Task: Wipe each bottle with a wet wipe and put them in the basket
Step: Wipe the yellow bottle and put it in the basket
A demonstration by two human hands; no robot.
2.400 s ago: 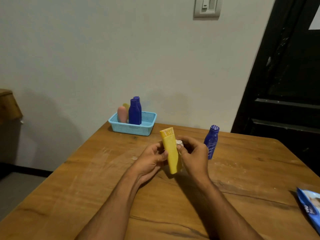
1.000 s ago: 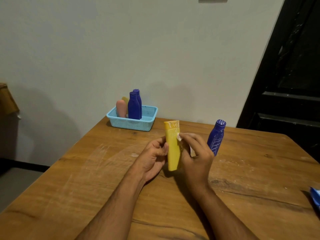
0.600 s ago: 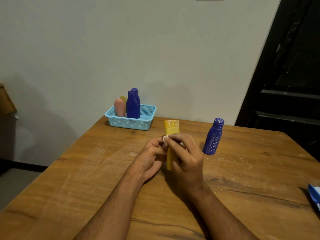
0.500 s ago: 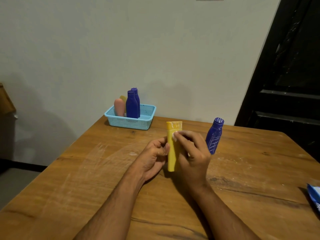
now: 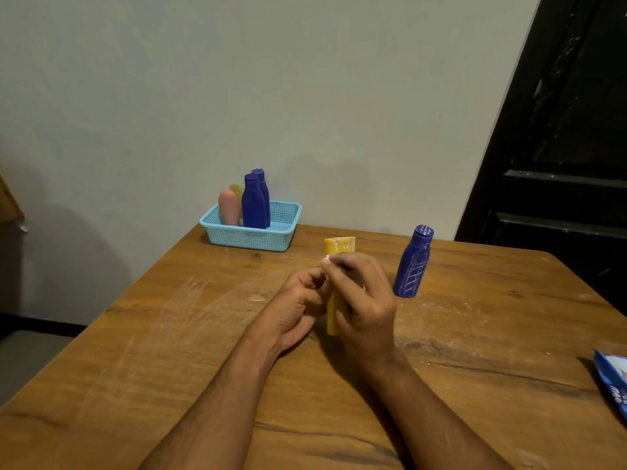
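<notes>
My left hand (image 5: pixel 298 300) grips a yellow tube bottle (image 5: pixel 334 313) upright above the middle of the table. My right hand (image 5: pixel 364 296) wraps over its front and pinches a white wet wipe (image 5: pixel 326 260) against it, hiding most of the tube; only a corner of the wipe shows. A blue bottle (image 5: pixel 413 264) stands on the table just right of my hands. At the back left, a light blue basket (image 5: pixel 251 237) holds two blue bottles (image 5: pixel 255 205), a pink one (image 5: pixel 229 206) and a yellow one behind.
The wooden table (image 5: pixel 169 351) stands against a pale wall. A blue wet wipe packet (image 5: pixel 614 381) lies at the right edge. A dark door (image 5: pixel 559 130) is behind the table's right corner. Pale smears mark the tabletop left of my hands.
My right hand has slid the wipe leftward across the front of the yellow tube, now covering more of it. My left hand keeps its grip. The blue bottle and basket have not moved.
</notes>
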